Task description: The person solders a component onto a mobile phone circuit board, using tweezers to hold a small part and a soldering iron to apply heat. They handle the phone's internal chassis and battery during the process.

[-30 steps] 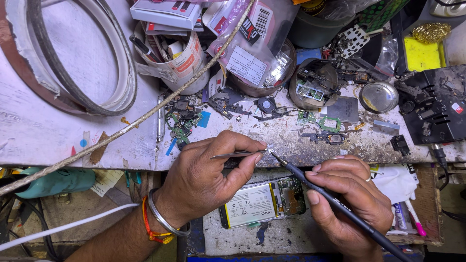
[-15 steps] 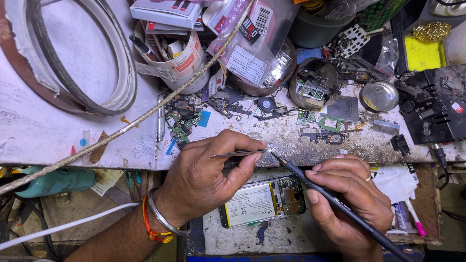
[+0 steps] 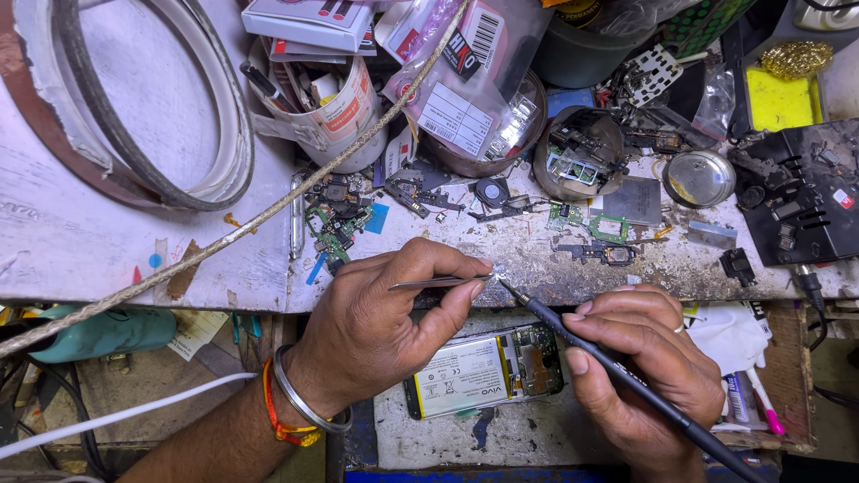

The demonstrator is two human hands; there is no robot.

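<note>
My left hand (image 3: 376, 326) pinches metal tweezers (image 3: 429, 284) whose tips point right, at the bench's front edge. A dark soldering iron (image 3: 617, 371) sits in my right hand (image 3: 649, 371) like a pen, its tip (image 3: 506, 286) meeting the tweezer tips. What sits between the tips is too small to tell. Below both hands lies an opened phone (image 3: 488, 371) on a lower shelf, its white battery and circuit board showing. My left wrist wears a metal bangle and an orange thread.
The worn white workbench (image 3: 134, 241) holds scattered circuit boards (image 3: 335, 224), a cup of tools (image 3: 327, 107), a round metal tin (image 3: 698, 177), a black tray of parts (image 3: 801, 201) and a large ring lamp (image 3: 134, 116). A rope (image 3: 233, 234) crosses diagonally.
Both hands stay nearly still. The tweezer tips and the iron's tip have drawn slightly closer at the bench edge.
</note>
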